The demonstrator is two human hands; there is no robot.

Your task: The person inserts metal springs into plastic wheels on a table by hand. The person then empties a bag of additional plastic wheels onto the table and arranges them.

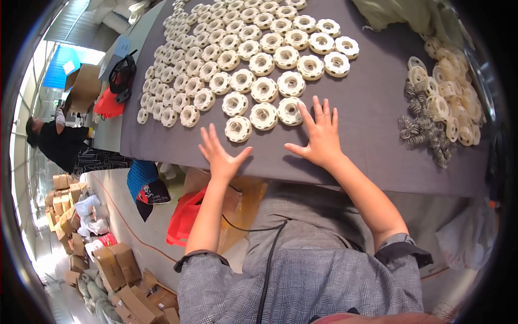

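Both hands hover at the near edge of the cloth, fingers spread and holding nothing. My left hand [221, 161] is just left of the nearest cream plastic ring [238, 128]. My right hand [322, 137] has its index fingertip beside another cream ring [290, 111], perhaps touching it; I cannot tell. Many such round rings with notched rims lie in rows across the table, and coiled metal springs show inside the nearer ones. Over on the right lie a heap of loose metal springs [423, 121] and a pile of cream plastic ring parts [453, 89].
A grey cloth [372, 124] covers the table. Headphones [122, 75] and a red bag [108, 104] lie on a surface to the left, where a person in black [59, 140] is at work. Cardboard boxes [116, 267] fill the floor at lower left. A black cable [268, 264] hangs down my front.
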